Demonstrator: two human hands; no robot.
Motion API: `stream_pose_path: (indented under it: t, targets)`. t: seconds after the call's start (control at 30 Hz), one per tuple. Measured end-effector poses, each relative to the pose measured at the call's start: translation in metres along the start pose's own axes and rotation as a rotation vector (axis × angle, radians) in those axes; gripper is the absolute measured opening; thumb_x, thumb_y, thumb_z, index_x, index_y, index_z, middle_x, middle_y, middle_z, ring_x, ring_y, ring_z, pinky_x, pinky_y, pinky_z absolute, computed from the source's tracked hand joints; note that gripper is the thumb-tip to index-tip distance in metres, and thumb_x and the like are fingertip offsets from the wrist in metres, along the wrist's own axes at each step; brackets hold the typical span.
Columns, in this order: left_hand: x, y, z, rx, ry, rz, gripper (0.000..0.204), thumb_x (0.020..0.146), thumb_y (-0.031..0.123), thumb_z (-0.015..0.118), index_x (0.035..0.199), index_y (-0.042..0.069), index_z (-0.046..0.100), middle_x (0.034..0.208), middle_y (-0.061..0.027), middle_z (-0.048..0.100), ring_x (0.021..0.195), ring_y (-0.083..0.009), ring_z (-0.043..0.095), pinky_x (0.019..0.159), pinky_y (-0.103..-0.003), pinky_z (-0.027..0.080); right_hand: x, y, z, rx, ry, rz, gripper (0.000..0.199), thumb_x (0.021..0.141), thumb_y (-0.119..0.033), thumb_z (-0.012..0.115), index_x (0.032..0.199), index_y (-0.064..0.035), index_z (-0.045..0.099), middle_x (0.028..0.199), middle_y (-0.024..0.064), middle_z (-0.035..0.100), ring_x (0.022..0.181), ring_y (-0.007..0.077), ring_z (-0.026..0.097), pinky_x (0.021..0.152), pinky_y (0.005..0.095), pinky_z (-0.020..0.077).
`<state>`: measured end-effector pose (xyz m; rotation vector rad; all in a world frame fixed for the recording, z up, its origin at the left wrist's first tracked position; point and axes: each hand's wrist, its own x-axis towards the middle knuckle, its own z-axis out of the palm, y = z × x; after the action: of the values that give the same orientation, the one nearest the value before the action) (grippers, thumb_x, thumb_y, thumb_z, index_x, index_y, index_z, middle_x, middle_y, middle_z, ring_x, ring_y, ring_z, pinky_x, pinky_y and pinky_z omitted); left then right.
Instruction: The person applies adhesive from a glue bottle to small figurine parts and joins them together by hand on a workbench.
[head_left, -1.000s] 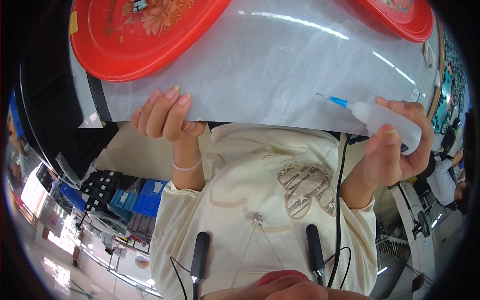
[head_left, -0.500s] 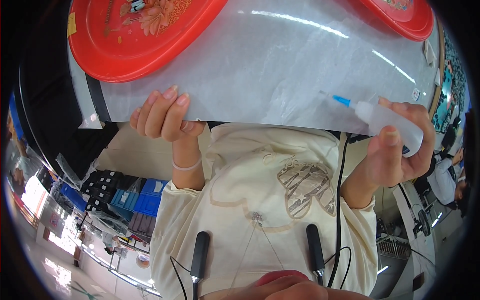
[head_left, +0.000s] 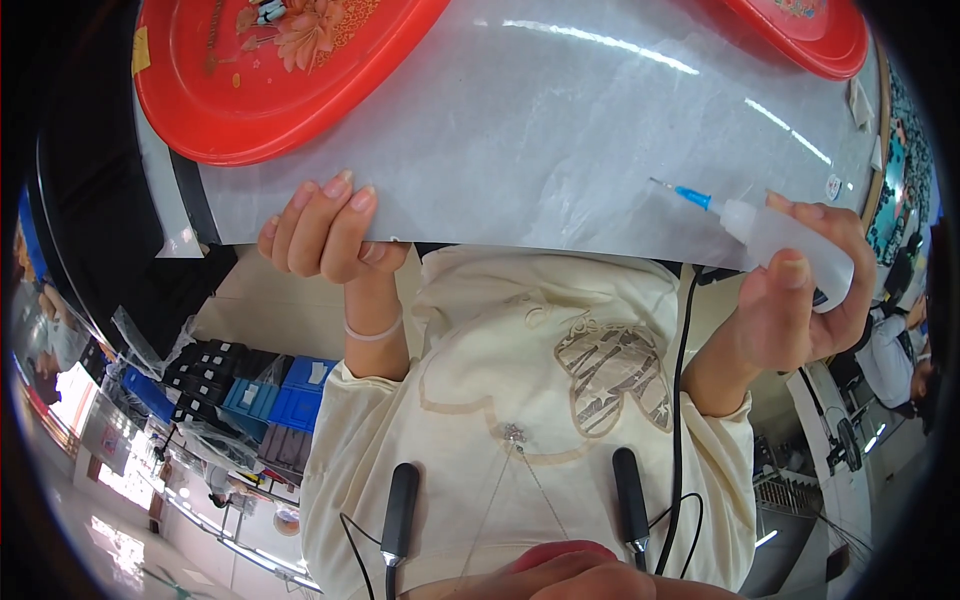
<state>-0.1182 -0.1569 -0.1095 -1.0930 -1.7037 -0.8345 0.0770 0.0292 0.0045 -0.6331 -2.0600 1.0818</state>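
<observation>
In my right hand is a white translucent squeeze bottle, gripped between thumb and fingers. Its blue needle tip points up and left, over the grey-white table sheet. My left hand is at the table's near edge, its fingers curled and closed together. A tiny pale speck shows beside its fingertips; what the fingers hold, if anything, is too small or hidden to name. Beyond the left hand lies a red tray with a flower print and a small blue-and-white item on it.
Another red tray stands at the far right. Black and blue bins are on the left below table height. A black cable hangs in front of my torso. Other people are at work at both sides.
My right hand and the bottle have shifted slightly to the right, and the thin needle shows more sharply. My left hand stays almost still at the edge.
</observation>
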Motion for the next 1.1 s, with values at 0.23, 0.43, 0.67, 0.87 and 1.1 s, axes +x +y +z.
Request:
stream_pose_path:
  t: [0.23,0.43,0.67,0.87,1.1]
  targets:
    - [-0.0007,-0.0005,-0.002,-0.005,-0.008,0.003,0.024,0.084,0.025,0.022,0.078,0.019,0.045,0.078,0.0045,0.05,0.083,-0.0102,0.046,0.085,-0.027,0.029,0.0034,0.0007,-0.0004,-0.011,0.013,0.015,0.026,0.066,-0.006,0.057,0.087,0.0088,0.051,0.078,0.0195,0.052,0.069,0.0238,0.052,0.063,0.0329,0.0493]
    - [-0.0016,-0.0004,-0.0022,-0.011,-0.027,0.003,0.024,0.085,0.025,0.022,0.078,0.019,0.045,0.08,0.0043,0.05,0.084,-0.0103,0.046,0.086,-0.027,0.029,0.0016,0.0015,-0.0048,-0.031,-0.023,0.008,0.027,0.065,-0.006,0.057,0.087,0.0089,0.051,0.078,0.019,0.053,0.068,0.0239,0.052,0.063,0.0321,0.0485]
    - [-0.0015,0.0004,-0.0035,0.001,-0.039,-0.008,0.024,0.085,0.025,0.022,0.079,0.02,0.044,0.08,0.0045,0.05,0.085,-0.0102,0.046,0.086,-0.027,0.029,0.0036,-0.0029,-0.0044,-0.05,-0.106,-0.022,0.03,0.063,-0.011,0.058,0.085,0.0089,0.052,0.073,0.0186,0.053,0.066,0.0234,0.051,0.061,0.0294,0.0435]
    - [-0.0011,0.0009,-0.0041,0.012,-0.054,-0.009,0.024,0.085,0.025,0.021,0.079,0.02,0.044,0.08,0.0048,0.05,0.086,-0.0103,0.046,0.086,-0.027,0.029,-0.0008,0.0006,0.0002,0.073,0.074,0.038,0.027,0.069,-0.01,0.057,0.088,0.0086,0.051,0.08,0.0192,0.052,0.068,0.0239,0.051,0.065,0.0335,0.0472]
    - [-0.0019,0.0,-0.0028,0.009,-0.027,-0.006,0.023,0.085,0.025,0.023,0.079,0.02,0.044,0.08,0.0045,0.05,0.084,-0.0105,0.046,0.085,-0.027,0.029,-0.0016,0.0026,-0.0038,0.02,-0.014,0.037,0.027,0.07,-0.009,0.057,0.089,0.0085,0.05,0.082,0.0193,0.052,0.072,0.0241,0.052,0.066,0.0358,0.0494]
